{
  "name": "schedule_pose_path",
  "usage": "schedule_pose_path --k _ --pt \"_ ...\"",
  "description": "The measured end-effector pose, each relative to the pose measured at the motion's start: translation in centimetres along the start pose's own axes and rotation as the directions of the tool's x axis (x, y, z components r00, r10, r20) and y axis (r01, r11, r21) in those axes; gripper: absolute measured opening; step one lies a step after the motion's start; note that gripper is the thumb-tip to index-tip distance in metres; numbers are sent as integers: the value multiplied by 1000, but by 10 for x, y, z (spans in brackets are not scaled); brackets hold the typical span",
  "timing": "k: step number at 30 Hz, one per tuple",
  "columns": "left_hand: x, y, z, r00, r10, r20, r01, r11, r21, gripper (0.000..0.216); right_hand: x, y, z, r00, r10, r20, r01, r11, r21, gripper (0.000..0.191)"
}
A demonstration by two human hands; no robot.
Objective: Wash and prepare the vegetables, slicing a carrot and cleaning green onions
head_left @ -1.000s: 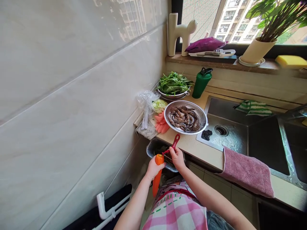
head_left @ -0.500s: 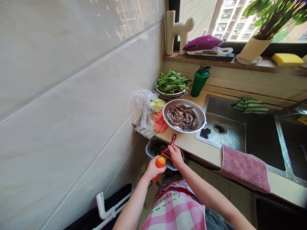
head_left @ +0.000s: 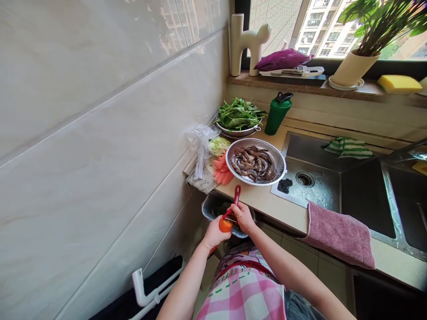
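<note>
Pale tiled wall (head_left: 100,133) runs down to a light counter (head_left: 262,195) below a window with a brown sill (head_left: 245,79). An orange carrot (head_left: 225,225) is in front of the counter's edge, gripped by the left hand (head_left: 214,232), its end showing beyond the fingers. The right hand (head_left: 243,218) grasps a red-handled peeler (head_left: 237,194), whose head is at the carrot; whether the blade touches is hard to tell. Beneath both hands is a lined bin (head_left: 207,208), its contents dark and partly covered by the hands.

On the counter just above, a metal colander (head_left: 279,156) holds a heap of brownish shrimp (head_left: 254,163). Coral gloves (head_left: 223,170) lie beside it, with pale cabbage (head_left: 219,146) and a clear plastic bag (head_left: 202,138) near the wall. Behind, a metal bowl (head_left: 237,133) is piled above its rim with leafy greens (head_left: 238,114), and a green shaker bottle (head_left: 276,116) stands near it, lid on, contents hidden. To the right, the wet sink (head_left: 323,195) holds a small dark clump (head_left: 285,185) beside the drain (head_left: 305,179). On the sill, a cream pot (head_left: 354,70) with a leafy plant (head_left: 376,38) stands tilted-looking on a saucer (head_left: 346,85).
</note>
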State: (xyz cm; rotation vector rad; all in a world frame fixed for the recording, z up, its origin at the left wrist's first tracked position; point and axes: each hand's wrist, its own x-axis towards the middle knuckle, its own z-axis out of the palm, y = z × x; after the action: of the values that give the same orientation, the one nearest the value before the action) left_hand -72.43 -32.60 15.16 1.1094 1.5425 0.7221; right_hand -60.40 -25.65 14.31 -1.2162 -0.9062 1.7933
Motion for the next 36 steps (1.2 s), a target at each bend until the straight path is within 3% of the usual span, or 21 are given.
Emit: schedule_pose_path --k 3,10,14,16,20,23,28,33,36 --pt "1 1 4 1000 -13 8 14 1000 -28 35 -2 6 3 1000 0 13 0 1000 -18 32" --pt "-7 -3 8 1000 15 -2 -15 999 43 35 13 13 0 997 -17 -80 16 1000 -23 29" --pt "-10 0 7 999 51 8 -52 988 149 34 17 12 -7 990 -10 -140 5 999 -37 28" --pt "-8 2 7 999 22 -32 -13 966 259 31 16 11 -9 991 -4 -134 -1 999 -38 28" --pt "-1 3 11 986 -68 -150 137 842 522 32 8 15 -4 994 -1 -109 -4 999 -42 28" --pt "-1 5 14 975 -58 -215 189 729 657 35 4 18 -1 993 4 -117 -8 1000 -30 29" --pt "-8 5 18 963 136 -231 100 616 781 27 7 13 -2 983 -7 -183 7 1000 3 29" --pt "-10 -2 16 958 185 -221 96 519 850 42 5 11 0 984 -6 -178 3 1000 -17 27" --pt "-11 -2 16 949 244 -198 52 499 865 40 6 11 -1 972 -3 -236 -3 1000 -28 25"
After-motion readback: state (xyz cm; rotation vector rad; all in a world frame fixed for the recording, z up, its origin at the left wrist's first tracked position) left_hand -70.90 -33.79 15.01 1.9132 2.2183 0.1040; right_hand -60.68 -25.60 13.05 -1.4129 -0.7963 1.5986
